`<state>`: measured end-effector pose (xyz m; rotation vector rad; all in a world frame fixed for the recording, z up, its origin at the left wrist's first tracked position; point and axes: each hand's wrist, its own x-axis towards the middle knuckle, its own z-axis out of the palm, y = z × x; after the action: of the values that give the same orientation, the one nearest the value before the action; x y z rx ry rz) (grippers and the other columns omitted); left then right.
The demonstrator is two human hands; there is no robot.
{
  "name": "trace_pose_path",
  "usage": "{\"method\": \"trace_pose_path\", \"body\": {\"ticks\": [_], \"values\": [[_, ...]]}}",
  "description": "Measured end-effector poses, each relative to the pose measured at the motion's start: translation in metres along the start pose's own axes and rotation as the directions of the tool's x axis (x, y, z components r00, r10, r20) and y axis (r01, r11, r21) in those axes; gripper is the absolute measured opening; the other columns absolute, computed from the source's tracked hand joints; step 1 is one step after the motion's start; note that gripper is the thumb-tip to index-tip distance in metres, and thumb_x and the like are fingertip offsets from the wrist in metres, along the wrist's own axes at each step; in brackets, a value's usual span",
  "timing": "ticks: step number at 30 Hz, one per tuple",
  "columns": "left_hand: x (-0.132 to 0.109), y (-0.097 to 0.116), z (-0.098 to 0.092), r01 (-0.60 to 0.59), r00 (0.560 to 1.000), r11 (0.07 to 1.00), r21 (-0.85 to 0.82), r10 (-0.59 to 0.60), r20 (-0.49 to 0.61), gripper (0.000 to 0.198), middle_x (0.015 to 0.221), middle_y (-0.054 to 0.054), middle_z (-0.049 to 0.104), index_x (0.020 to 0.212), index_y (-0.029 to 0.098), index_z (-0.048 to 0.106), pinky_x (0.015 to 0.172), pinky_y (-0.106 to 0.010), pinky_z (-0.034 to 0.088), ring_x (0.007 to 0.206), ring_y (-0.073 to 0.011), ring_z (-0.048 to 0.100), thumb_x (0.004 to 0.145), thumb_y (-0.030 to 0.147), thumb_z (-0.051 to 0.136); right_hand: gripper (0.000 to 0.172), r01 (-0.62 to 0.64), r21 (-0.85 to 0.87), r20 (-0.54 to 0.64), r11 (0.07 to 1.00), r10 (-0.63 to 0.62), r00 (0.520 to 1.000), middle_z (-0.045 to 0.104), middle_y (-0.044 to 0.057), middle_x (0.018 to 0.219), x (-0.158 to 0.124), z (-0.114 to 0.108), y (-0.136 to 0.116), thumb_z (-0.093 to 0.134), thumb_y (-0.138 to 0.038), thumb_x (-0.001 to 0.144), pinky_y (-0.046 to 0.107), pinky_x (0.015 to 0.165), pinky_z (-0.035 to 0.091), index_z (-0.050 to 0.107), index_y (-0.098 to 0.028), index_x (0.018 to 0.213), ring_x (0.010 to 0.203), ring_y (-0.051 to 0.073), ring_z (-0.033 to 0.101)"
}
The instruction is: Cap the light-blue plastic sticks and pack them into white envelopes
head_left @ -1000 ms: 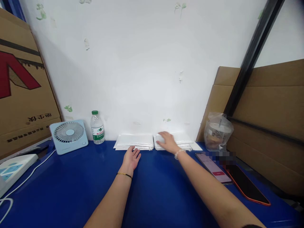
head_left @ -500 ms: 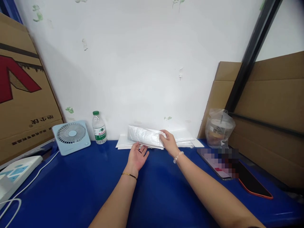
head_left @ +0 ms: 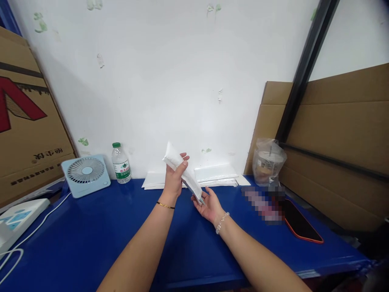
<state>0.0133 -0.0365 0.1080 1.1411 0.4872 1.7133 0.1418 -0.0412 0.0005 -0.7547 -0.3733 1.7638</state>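
A long, narrow white plastic packet (head_left: 189, 178) is held slanting above the table, its upper end to the left and its lower end toward me. My left hand (head_left: 174, 176) is closed around the upper part, thumb across the front. At the lower end, my right hand (head_left: 209, 206) lies palm up with its fingers curled at the tip of the packet, which rests in it. Just behind, a stack of flat white sheets or packets (head_left: 215, 173) lies against the wall, partly covered by my hands.
To the left stand a light blue fan (head_left: 86, 172), a water bottle (head_left: 121, 164) with a green cap and a white power strip (head_left: 22, 217) with cables. A bagged drink cup (head_left: 267, 162) and an orange-edged phone (head_left: 302, 221) are at the right. Cardboard (head_left: 337, 138) flanks the blue table (head_left: 121, 239).
My left hand, open beneath the packet before, has closed around it. The packet has turned from lying level to a steep slant. My right hand has shifted down to its lower end, palm up.
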Motion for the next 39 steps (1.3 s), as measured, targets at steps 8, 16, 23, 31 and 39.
{"method": "trace_pose_path", "body": {"ticks": [8, 16, 23, 31, 39], "values": [[-0.001, 0.008, 0.027, -0.049, 0.999, 0.996, 0.077, 0.048, 0.013, 0.039, 0.112, -0.008, 0.06, 0.104, 0.019, 0.057, 0.087, -0.031, 0.043, 0.103, -0.0216, 0.057, 0.069, 0.032, 0.069, 0.021, 0.243, -0.434, -0.125, 0.868, -0.325, 0.938, 0.051, -0.004, 0.052, 0.014, -0.015, -0.005, 0.047, -0.04, 0.085, 0.016, 0.031, 0.033, 0.047, -0.02, 0.078, 0.037, 0.008, 0.047], [-0.005, -0.005, -0.013, -0.044, 0.978, 0.992, 0.117, 0.067, -0.199, 0.042, 0.108, -0.004, 0.061, 0.103, 0.023, 0.054, 0.084, -0.028, 0.044, 0.098, -0.0173, 0.058, 0.066, 0.03, 0.072, 0.027, 0.131, -0.906, -0.079, 0.403, -0.464, 0.883, 0.042, -0.006, 0.038, 0.008, -0.036, -0.032, 0.05, -0.046, 0.082, 0.023, 0.036, 0.031, 0.051, -0.021, 0.07, 0.03, 0.012, 0.043], [0.01, 0.019, -0.036, -0.067, 0.971, 0.986, 0.155, 0.1, -0.218, 0.047, 0.107, -0.004, 0.063, 0.104, 0.023, 0.054, 0.085, -0.026, 0.045, 0.094, -0.0155, 0.06, 0.061, 0.021, 0.074, 0.026, 0.022, -0.996, -0.027, 0.091, -0.509, 0.861, 0.064, 0.01, 0.07, 0.005, -0.043, -0.048, 0.052, -0.044, 0.081, 0.033, 0.061, 0.043, 0.06, -0.019, 0.079, 0.062, 0.023, 0.062], [0.024, 0.039, -0.055, 0.059, 0.951, 0.97, -0.238, -0.126, -0.281, 0.037, 0.101, -0.008, 0.065, 0.104, 0.021, 0.053, 0.082, -0.034, 0.051, 0.09, -0.0217, 0.064, 0.072, 0.035, 0.062, 0.045, -0.175, -0.944, 0.004, -0.279, -0.542, 0.841, 0.067, 0.013, 0.094, -0.014, -0.049, -0.082, 0.038, -0.055, 0.084, 0.038, 0.07, 0.042, 0.068, -0.022, 0.092, 0.089, 0.031, 0.061], [0.013, 0.012, -0.085, 0.174, 0.859, 0.841, -0.513, -0.384, -0.338, 0.023, 0.082, -0.004, 0.064, 0.093, 0.017, 0.053, 0.078, -0.029, 0.052, 0.076, -0.0153, 0.064, 0.074, 0.029, 0.053, 0.028, 0.006, -0.964, 0.172, -0.266, -0.605, 0.778, 0.067, 0.01, 0.088, -0.008, -0.065, -0.095, 0.046, -0.034, 0.083, 0.031, 0.076, 0.041, 0.069, -0.017, 0.085, 0.086, 0.023, 0.059]]}}
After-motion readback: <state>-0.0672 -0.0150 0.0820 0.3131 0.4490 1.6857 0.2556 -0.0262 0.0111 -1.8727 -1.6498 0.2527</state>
